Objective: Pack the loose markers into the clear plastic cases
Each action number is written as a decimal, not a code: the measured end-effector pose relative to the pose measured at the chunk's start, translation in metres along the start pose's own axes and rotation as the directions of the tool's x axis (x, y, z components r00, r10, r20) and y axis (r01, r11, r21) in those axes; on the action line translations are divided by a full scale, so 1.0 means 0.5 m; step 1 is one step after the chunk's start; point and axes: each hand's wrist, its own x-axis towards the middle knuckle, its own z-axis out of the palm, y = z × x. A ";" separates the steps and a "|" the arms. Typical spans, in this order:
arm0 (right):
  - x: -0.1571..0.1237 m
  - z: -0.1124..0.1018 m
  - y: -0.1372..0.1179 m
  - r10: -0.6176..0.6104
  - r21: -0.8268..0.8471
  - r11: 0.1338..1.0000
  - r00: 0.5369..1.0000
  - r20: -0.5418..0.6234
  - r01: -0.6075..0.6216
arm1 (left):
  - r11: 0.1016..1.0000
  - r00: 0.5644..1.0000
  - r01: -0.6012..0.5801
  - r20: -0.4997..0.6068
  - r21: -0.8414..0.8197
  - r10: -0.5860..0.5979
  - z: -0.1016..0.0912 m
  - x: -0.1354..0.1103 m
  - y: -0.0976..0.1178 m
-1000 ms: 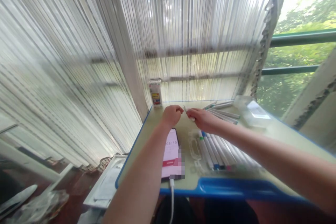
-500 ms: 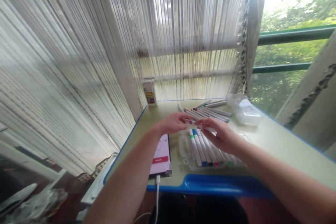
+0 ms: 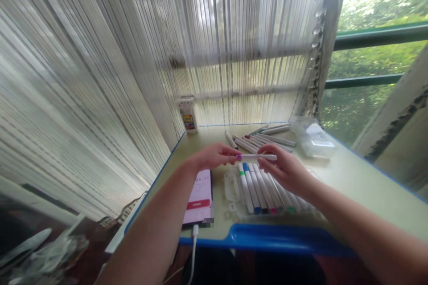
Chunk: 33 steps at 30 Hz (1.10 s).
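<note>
purple-and-white marker [image 3: 251, 158], striped whitish curtain [image 3: 133, 44]

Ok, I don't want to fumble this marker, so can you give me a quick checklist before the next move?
1. Marker held at both ends: ok. The left hand grips the purple end, the right hand the white end.
2. Marker level: ok, roughly, as seen from the head camera.
3. Purple end tightly fitted: cannot tell; the left hand partly covers it.
4. Markers in the clear case side by side: ok for those visible; the right arm hides some.
5. Loose markers lined up: not ok; they lie at different angles.
6. Phone fully uncovered: not ok; the left forearm overlaps it in view.
</note>
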 end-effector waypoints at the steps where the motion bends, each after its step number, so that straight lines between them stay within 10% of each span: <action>1: -0.001 0.000 -0.001 0.000 0.015 1.000 1.000 -0.001 0.000 | 1.000 1.000 -0.003 0.012 0.003 0.003 0.000 0.000 -0.001; 10: 0.000 -0.007 -0.009 -0.035 0.062 0.997 0.999 -0.014 0.036 | 0.998 0.999 -0.006 -0.042 -0.063 0.004 -0.001 0.002 -0.009; 18: -0.011 -0.009 -0.025 -0.251 -0.051 0.961 0.933 0.257 0.272 | 0.985 0.983 -0.034 -0.170 0.171 0.064 0.008 0.003 0.007; 33: -0.016 0.029 -0.041 -0.302 -0.136 0.900 0.819 0.487 0.414 | 0.929 0.997 -0.075 -0.004 0.362 0.082 0.029 0.005 0.011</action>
